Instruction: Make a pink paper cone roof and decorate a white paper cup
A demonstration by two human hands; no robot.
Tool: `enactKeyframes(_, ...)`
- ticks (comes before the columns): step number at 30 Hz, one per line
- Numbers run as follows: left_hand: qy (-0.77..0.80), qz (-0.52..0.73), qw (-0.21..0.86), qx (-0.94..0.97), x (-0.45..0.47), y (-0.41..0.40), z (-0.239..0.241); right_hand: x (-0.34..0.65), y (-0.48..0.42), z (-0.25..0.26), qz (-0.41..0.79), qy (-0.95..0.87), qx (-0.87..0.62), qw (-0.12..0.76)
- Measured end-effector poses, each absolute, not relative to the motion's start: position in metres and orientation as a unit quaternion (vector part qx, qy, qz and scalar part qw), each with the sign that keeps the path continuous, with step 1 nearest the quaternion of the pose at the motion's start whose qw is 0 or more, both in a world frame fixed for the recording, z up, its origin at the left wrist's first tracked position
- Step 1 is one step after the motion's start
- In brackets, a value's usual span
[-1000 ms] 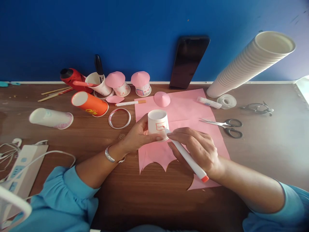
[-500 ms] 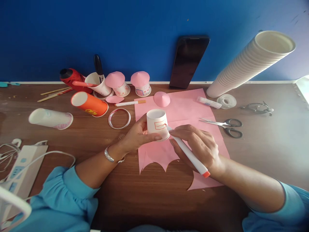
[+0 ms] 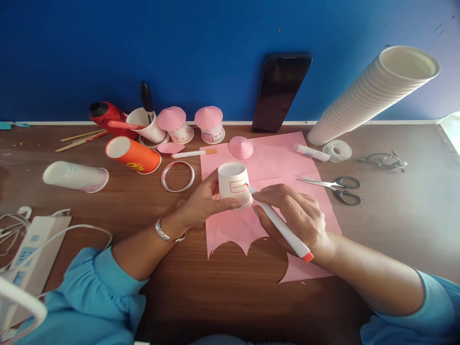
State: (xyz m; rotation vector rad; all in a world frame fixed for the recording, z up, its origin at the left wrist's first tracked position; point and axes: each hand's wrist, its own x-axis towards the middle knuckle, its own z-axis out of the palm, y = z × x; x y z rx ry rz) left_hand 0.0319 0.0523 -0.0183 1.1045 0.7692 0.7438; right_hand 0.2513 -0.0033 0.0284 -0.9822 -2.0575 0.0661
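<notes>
Viewing from the head camera, we find the left hand [image 3: 206, 201] closed around the small white paper cup [image 3: 233, 184], thumb along its lower rim and fingers behind it. The cup stands inverted, slightly tilted, over the near part of the pink paper sheet [image 3: 280, 158]. We cannot tell whether its rim rests on the sheet.

The right hand [image 3: 294, 215] pinches the white marker pen with an orange end [image 3: 280, 225] in a narrow writing grip. The tip touches the cup wall just right of the red rectangle [image 3: 238, 186] drawn there.

Compared with one second ago, the rectangle shows four closed sides where its outline was open. The marker tip has risen from the cup's lower edge to the upper right corner of the rectangle. We judge this outline complete. In the last half second, almost nothing has moved.

On the brown wooden table [image 3: 395, 215], the steel scissors [image 3: 336, 187] lie just right of the right hand on the edge of the sheet. The pink paper cone [image 3: 241, 146] sits behind the cup. The orange paper cup [image 3: 132, 154] lies on its side, well to the left.
</notes>
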Motion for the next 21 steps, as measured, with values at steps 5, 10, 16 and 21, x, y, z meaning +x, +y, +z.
enactKeyframes(5,0.347,0.335,0.719,0.502,0.0316,0.0525,-0.0171,0.2514,-0.003,0.0284,0.025,-0.821,-0.392,0.415)
enactKeyframes(10,0.341,0.337,0.722,0.499,0.0319,0.052,-0.0169,0.2515,-0.0024,0.029,0.028,-0.821,-0.391,0.415)
enactKeyframes(16,0.351,0.335,0.715,0.502,0.0334,0.0529,-0.015,0.2513,-0.0056,0.0306,0.033,-0.822,-0.374,0.428)
enactKeyframes(21,0.353,0.331,0.715,0.505,0.0338,0.0528,-0.0124,0.2514,-0.0066,0.0283,0.033,-0.828,-0.358,0.431)
